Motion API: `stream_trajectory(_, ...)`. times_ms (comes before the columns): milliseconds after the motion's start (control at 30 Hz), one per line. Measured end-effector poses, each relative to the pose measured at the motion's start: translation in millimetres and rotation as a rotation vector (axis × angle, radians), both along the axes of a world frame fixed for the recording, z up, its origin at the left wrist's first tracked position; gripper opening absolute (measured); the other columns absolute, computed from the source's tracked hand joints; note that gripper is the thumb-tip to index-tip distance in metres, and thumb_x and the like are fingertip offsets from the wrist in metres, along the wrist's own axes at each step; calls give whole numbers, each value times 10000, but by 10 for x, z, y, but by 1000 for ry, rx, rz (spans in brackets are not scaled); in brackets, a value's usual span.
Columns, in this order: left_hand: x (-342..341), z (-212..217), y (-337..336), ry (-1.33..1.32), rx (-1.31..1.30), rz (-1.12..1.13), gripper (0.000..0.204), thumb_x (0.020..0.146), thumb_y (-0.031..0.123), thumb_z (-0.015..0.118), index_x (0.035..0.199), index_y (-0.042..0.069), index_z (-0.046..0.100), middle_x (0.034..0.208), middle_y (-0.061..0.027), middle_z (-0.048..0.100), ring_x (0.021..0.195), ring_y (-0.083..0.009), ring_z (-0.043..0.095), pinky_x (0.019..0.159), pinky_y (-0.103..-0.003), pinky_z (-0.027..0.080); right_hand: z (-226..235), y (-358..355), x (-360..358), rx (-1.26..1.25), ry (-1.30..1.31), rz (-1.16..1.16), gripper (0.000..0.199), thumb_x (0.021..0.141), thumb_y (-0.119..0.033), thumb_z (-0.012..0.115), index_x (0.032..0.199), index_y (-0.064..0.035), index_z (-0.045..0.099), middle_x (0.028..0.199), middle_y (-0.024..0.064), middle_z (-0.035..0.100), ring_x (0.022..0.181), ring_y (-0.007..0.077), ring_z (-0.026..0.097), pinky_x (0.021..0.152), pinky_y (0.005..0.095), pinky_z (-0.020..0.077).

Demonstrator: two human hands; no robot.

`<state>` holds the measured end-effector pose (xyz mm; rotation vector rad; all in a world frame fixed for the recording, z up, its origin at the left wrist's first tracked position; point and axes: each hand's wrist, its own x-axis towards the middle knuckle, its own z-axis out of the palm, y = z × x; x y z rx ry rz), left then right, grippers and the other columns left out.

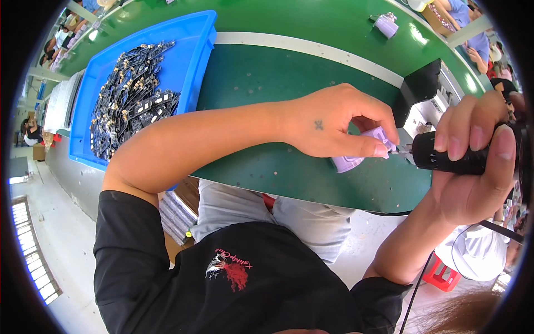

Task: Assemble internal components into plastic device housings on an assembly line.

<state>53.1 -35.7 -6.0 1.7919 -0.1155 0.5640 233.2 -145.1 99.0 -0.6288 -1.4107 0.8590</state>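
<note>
My left hand (328, 119) reaches across the green work surface, its thumb and fingers closed round a small lilac plastic housing (348, 163). Part of the housing is hidden behind the fingers. On the right, my right hand (470, 147) is wrapped round a black electric screwdriver (425, 153), held almost level. The driver's metal bit points left and meets the lilac housing beside my left thumb. Whether a screw sits at the bit is too small to tell.
At the left stands a blue tray (194, 72) heaped with small black cabled parts (130, 92). A black and white box-shaped device (421, 89) is behind my right hand. Another lilac piece (385, 25) lies at the far side. A red stool (442, 275) and other people are beyond.
</note>
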Motion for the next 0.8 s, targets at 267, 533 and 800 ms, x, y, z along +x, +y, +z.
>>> stream_trajectory(267,-33,47,2,32,8,-9,222,956,115,726,1139,-7,691,1090,-133,743,1001,-247,726,925,-363,572,108,-25,-66,-15,-142,66,449,1051,-207,516,1452,-29,418,860,46,477,665,145,496,604,303,458)
stream_trajectory(533,-43,35,1,14,-31,-38,237,970,84,707,1186,-8,673,1113,-130,730,1025,-241,708,956,-374,565,19,55,-92,203,-223,-91,545,1019,-197,582,1476,10,369,817,62,493,594,156,507,545,313,476)
stream_trajectory(800,-33,62,101,125,-251,-116,244,1005,120,663,1214,-6,658,1160,-141,709,1101,-248,696,993,-389,550,209,-295,180,203,-133,-314,646,991,-314,621,1437,75,362,1015,123,543,768,175,548,683,306,481)
